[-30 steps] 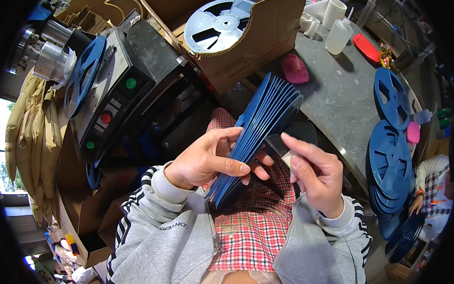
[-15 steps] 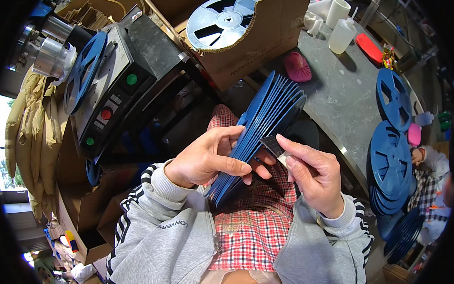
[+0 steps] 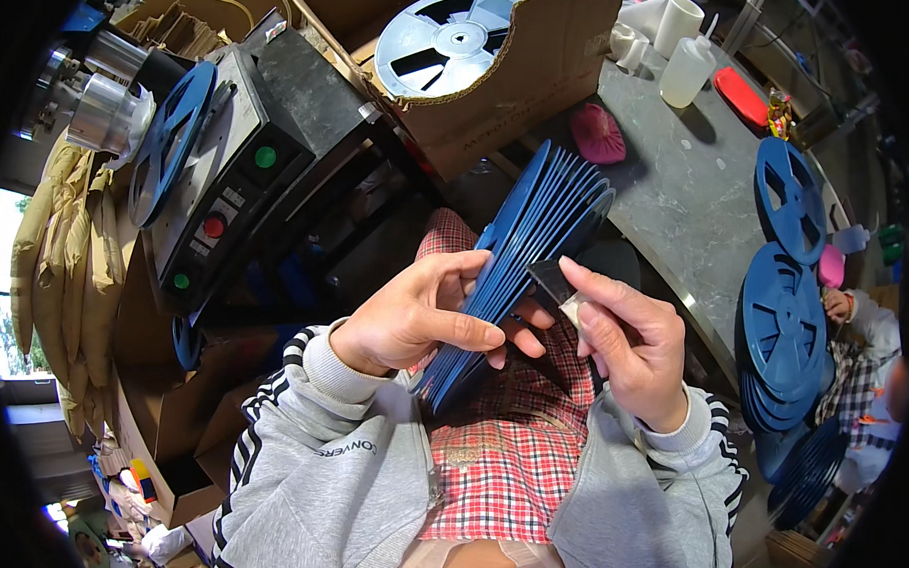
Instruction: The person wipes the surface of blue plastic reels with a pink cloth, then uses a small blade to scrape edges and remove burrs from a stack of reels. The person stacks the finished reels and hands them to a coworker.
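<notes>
Blue discs [image 3: 521,254] are held by the half-curled left hand [image 3: 411,315]; beside them, a black piece [image 3: 551,279] is pinched by the right hand [image 3: 635,342].

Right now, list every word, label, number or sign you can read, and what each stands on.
Grey jacket: dark lettering on its left front, legible; I won't copy the wording.
Cardboard box: dark print on the side, too blurred to read.
Black control box: small white labels near the red button, too small to read.
Blue discs in the left hand: no lettering I can make out.
</notes>
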Tool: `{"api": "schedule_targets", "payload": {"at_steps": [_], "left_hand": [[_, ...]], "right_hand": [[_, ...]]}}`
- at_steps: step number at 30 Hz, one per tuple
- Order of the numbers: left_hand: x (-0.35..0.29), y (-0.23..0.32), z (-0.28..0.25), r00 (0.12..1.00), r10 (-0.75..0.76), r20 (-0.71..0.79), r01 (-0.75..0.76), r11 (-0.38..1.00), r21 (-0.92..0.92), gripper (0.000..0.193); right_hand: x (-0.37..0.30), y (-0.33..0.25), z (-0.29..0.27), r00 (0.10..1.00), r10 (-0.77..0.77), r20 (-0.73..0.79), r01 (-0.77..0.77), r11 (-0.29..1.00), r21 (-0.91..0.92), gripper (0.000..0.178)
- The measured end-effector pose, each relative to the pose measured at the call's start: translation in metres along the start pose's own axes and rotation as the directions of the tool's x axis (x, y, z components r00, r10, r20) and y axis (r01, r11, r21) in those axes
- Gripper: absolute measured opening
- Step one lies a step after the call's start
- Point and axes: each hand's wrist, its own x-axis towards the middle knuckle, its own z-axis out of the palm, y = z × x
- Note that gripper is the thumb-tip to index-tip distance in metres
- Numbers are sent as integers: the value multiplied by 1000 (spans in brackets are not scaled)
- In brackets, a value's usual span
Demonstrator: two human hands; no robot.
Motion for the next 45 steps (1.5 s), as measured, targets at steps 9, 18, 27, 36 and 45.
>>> {"api": "schedule_targets", "payload": {"at_steps": [9,18,27,36,45], "left_hand": [[0,1,0,1000,-8,0,8,1000,-9,64],[3,-4,-9,1000,-20,22,19,999,42,64],[1,0,-2,1000,-19,7,19,1000,-4,64],[2,-1,-5,998,2,63,-1,1000,-21,56],[3,0,-3,1000,-12,15,12,1000,5,62]], "right_hand": [[1,3,1,999,-22,34,22,1000,-17,35],[0,8,2,989,-116,88,122,991,-62,36],[3,6,3,998,-11,59,13,999,-29,36],[6,3,3,999,-24,26,26,998,-52,34],[9,-2,4,999,37,-28,-38,998,-53,36]]}}
